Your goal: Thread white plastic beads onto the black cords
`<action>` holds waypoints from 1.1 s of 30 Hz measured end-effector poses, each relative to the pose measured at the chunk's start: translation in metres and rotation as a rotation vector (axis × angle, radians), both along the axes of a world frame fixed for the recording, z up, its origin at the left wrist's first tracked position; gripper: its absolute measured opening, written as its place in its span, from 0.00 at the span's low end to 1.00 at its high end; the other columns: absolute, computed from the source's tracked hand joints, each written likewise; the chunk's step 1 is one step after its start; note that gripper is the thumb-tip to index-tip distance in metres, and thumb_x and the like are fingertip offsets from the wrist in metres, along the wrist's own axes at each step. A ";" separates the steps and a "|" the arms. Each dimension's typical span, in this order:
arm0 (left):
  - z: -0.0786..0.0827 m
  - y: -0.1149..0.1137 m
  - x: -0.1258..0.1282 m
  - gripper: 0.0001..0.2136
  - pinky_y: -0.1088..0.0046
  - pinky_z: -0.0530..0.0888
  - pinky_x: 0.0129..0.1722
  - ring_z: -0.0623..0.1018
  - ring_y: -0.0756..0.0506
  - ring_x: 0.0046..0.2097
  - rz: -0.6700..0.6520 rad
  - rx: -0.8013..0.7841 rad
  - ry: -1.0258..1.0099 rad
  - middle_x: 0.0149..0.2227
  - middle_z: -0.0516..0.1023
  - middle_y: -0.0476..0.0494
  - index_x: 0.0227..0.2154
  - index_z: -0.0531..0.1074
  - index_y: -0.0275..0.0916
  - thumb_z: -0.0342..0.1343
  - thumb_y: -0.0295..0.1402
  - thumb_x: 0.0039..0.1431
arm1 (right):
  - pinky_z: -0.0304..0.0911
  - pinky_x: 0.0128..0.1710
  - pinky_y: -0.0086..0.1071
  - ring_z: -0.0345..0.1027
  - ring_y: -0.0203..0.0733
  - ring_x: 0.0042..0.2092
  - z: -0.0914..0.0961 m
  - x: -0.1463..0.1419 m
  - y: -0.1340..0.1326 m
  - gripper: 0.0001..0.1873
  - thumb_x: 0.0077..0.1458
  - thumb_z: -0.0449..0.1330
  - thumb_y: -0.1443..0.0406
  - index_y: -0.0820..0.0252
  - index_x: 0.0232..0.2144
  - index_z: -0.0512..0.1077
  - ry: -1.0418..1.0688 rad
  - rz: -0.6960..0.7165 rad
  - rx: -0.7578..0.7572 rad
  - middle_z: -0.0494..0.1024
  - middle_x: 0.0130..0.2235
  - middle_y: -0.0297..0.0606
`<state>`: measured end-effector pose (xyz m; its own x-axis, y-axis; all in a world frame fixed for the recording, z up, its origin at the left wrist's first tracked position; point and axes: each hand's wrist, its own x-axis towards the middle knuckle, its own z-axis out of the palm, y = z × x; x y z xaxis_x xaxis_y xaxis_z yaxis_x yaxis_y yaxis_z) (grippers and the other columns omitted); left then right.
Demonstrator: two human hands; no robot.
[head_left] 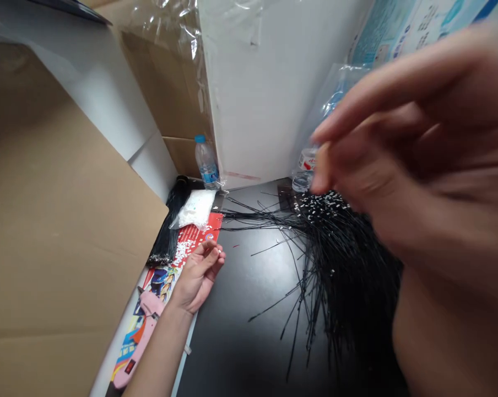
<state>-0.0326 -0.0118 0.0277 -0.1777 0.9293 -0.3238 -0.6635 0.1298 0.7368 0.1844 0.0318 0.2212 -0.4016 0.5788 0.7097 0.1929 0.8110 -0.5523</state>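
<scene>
My left hand (197,275) is over the left side of the dark table, thumb and fingertips pinched on a small white piece (220,252). Just beyond it, many similar loose white pieces (185,248) lie on a red printed card (216,221). Close to the camera, my right hand (418,160) is raised and blurred, its thumb and forefinger tips drawn together. Whatever may be between those tips is too small or smeared to see. Below and behind it spreads a big heap of thin black cords (340,275), many with white tips at the far end.
A pink glue gun (147,325) lies at the left edge. Behind are a bag of white pieces (197,208), a bundle of black cords (166,242) and a water bottle (207,165). Another bottle (302,179) stands right. A large cardboard sheet (67,220) fills the left.
</scene>
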 end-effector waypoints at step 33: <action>-0.017 -0.002 0.048 0.06 0.71 0.76 0.45 0.79 0.47 0.40 -0.287 0.220 0.577 0.34 0.78 0.47 0.33 0.75 0.38 0.65 0.30 0.51 | 0.66 0.31 0.28 0.69 0.34 0.31 -0.218 -0.011 -0.033 0.10 0.56 0.62 0.58 0.60 0.34 0.71 0.213 -0.093 -0.917 0.75 0.31 0.35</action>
